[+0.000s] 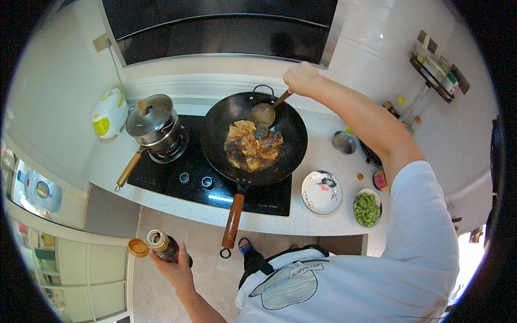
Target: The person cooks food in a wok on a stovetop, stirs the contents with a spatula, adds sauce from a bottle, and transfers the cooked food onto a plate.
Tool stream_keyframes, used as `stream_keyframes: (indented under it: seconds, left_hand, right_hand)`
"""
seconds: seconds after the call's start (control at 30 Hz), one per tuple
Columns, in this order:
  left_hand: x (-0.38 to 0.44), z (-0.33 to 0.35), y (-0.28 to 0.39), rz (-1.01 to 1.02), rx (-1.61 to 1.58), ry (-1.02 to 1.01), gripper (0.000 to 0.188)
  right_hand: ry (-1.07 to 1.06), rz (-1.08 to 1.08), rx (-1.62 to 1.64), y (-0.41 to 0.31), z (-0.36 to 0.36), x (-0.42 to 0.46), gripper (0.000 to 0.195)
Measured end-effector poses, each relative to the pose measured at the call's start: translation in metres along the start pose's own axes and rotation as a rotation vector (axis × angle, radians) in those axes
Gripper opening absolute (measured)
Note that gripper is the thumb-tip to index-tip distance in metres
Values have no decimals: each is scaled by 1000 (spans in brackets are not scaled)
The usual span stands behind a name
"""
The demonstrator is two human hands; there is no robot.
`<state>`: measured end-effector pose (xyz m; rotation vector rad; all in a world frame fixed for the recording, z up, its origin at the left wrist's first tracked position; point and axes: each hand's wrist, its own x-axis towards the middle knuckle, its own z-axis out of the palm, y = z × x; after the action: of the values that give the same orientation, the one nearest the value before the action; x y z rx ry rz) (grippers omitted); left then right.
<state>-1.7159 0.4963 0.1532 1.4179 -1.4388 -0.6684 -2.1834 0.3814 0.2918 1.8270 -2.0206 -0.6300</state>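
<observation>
A black wok (218, 149) with a brown wooden handle sits on the right side of the black glass cooktop (161, 177). Browned, sauced food (248, 147), perhaps egg, lies in it. Above the wok's far right edge, my right hand (302, 78) grips the handle of a ladle (263, 114), whose bowl rests at the back of the food. My left hand (175, 266) holds a dark glass jar (165, 248) tilted, over the floor in front of the counter. The jar's mouth is uncovered, and a gold-coloured lid (138, 248) is beside it at my fingers.
A lidded saucepan (155, 133) stands on the left burner, its wooden handle (129, 170) pointing towards me. Behind it is a white-and-green appliance (109, 115). Right of the wok are a floral plate (315, 198), a bowl of chopped green vegetables (366, 210) and a glass container (344, 142).
</observation>
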Motion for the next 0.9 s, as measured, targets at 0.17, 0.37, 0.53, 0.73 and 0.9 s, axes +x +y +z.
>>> stream_keyframes:
  seconds: [0.17, 0.37, 0.53, 0.73, 0.9]
  left_hand:
    - [-1, -3, -2, 10, -6, -13, 63]
    - [-1, 2, 1, 29, 11, -14, 63]
    - [0, 2, -8, 52, -1, 2, 63]
    - [-1, 2, -6, 81, 25, 9, 63]
    - [-1, 3, -2, 77, 2, -16, 62]
  right_hand:
    - [-186, 36, -168, 15, -42, -6, 27]
    - [-499, -3, -169, 6, -40, -6, 31]
    - [-445, 149, 165, -19, -10, -14, 29]
    - [-125, 32, 68, -13, 2, -15, 25]
    - [61, -9, -92, -20, -7, -20, 26]
